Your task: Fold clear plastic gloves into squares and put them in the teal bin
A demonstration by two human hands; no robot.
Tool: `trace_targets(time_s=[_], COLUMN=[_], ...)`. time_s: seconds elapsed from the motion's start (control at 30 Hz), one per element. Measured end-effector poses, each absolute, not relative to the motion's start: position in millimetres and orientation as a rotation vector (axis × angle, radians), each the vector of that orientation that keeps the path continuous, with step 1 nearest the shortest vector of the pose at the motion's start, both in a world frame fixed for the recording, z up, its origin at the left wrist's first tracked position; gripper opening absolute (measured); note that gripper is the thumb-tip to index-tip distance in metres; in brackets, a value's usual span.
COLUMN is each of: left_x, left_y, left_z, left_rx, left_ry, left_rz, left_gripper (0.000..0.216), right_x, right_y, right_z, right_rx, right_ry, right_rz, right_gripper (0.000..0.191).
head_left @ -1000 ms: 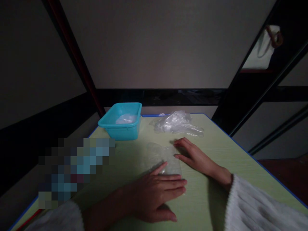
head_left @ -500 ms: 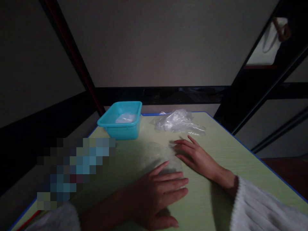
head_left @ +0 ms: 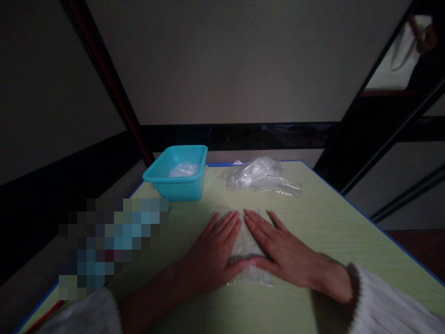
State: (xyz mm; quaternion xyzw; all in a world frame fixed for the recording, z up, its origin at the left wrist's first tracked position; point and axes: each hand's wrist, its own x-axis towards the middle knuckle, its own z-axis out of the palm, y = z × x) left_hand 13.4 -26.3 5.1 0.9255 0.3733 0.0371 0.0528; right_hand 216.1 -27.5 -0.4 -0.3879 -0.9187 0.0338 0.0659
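Note:
A clear plastic bag (head_left: 245, 250) lies flat on the pale green table (head_left: 323, 218) in front of me. My left hand (head_left: 214, 250) rests palm down on its left part, fingers stretched out and pointing away. My right hand (head_left: 278, 253) lies flat on its right part, fingers also stretched out. The two hands nearly touch at the fingertips and thumbs, and the bag shows between and below them.
A turquoise plastic tub (head_left: 178, 172) with something pale inside stands at the table's far left. A crumpled heap of clear plastic bags (head_left: 261, 175) lies at the far middle. A blurred-out patch covers the left edge. Dark frame bars rise behind the table.
Both hands have shifted onto the bag: the left moved forward and turned to point away, the right came in toward the left. They now lie side by side on it.

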Motion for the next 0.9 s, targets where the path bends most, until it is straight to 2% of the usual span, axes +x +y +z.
trace_targets(time_s=[0.2,0.9], left_x=[13.1,-9.3], left_y=[-24.2,-12.8], left_z=[6.4,6.6], left_rx=[2.779,2.673], left_ry=[1.16,1.357], left_rz=[0.017,-0.086], left_gripper=[0.077,0.084], right_x=[219.4,216.7], right_y=[-26.0,-25.3], right_z=[-6.5,2.7], right_rx=[-1.124,-1.216], right_ry=[-2.744,-2.81], right_rz=[0.082,0.245], right_gripper=[0.074,0.089])
